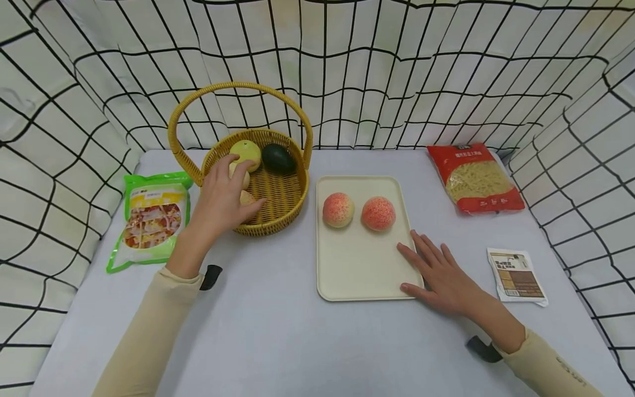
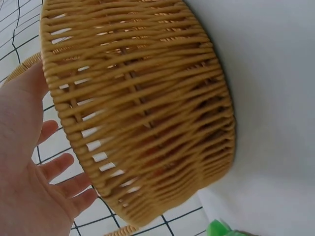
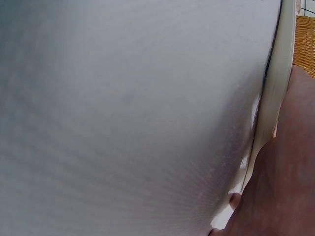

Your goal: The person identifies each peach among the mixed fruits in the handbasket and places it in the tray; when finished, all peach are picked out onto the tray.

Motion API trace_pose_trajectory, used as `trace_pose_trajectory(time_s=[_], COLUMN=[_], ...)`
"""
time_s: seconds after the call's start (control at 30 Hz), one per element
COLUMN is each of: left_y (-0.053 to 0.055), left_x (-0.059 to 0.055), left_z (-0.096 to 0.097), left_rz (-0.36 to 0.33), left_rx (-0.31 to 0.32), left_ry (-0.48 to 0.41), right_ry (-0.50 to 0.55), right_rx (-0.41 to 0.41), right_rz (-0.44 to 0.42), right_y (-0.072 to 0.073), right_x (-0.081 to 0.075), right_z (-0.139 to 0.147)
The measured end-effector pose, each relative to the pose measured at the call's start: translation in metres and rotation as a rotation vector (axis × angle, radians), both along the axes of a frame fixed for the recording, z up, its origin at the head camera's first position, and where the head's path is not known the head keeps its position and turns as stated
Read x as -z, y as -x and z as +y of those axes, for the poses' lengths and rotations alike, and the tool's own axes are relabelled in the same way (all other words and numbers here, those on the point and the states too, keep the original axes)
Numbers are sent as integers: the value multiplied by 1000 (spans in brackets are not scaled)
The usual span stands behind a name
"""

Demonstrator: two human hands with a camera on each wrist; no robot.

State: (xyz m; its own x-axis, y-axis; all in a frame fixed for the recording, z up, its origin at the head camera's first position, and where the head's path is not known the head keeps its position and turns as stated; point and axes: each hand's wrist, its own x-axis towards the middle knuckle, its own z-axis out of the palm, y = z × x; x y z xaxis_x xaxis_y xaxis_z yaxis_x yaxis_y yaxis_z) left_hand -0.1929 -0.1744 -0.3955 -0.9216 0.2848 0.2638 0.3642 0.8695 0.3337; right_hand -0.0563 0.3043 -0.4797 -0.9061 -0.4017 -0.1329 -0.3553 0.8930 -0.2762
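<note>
Over the left part of a yellow wicker basket (image 1: 283, 193), my left hand (image 1: 223, 193) reaches in with thumb and fingers spread apart. Beneath and beside it are a pale yellow round fruit (image 1: 243, 176) and another, mostly covered by the hand. A yellow-green round fruit (image 1: 248, 151) and a dark green avocado-shaped one (image 1: 279, 159) lie farther back. The left wrist view shows the basket's woven side (image 2: 142, 108), with the fingers at its rim. My right hand (image 1: 441, 275) rests its extended fingers on the right edge of a cream tray (image 1: 364, 264). Two peaches (image 1: 338, 209) sit on that tray.
A green-edged food packet (image 1: 154, 218) lies left of the basket. At the back right is a red pasta bag (image 1: 478, 177), with a small white-and-brown packet (image 1: 517, 277) nearer. White walls with black netting (image 1: 347, 77) enclose the table, and the basket's tall handle (image 1: 240, 85) arches up.
</note>
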Motion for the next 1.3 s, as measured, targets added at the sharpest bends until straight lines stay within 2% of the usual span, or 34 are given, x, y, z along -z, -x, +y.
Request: trace_pose_trajectory(time_s=[0.23, 0.57, 0.8, 1.1, 1.3], left_y=[-1, -5, -6, -2, 0], left_x=[3, 6, 7, 3, 1], left_z=[-7, -9, -10, -11, -9], left_rz=[-19, -102, -133, -223, -244], left_rx=[-12, -23, -13, 4, 0], left_ry=[4, 8, 6, 109, 129], right_ry=[0, 1, 3, -2, 0], right_rx=[4, 9, 9, 10, 10], right_rz=[-6, -11, -4, -12, -18], right_y=[0, 0, -1, 0, 0], right_x=[-1, -1, 0, 0, 0], right_z=[-1, -1, -1, -1, -1])
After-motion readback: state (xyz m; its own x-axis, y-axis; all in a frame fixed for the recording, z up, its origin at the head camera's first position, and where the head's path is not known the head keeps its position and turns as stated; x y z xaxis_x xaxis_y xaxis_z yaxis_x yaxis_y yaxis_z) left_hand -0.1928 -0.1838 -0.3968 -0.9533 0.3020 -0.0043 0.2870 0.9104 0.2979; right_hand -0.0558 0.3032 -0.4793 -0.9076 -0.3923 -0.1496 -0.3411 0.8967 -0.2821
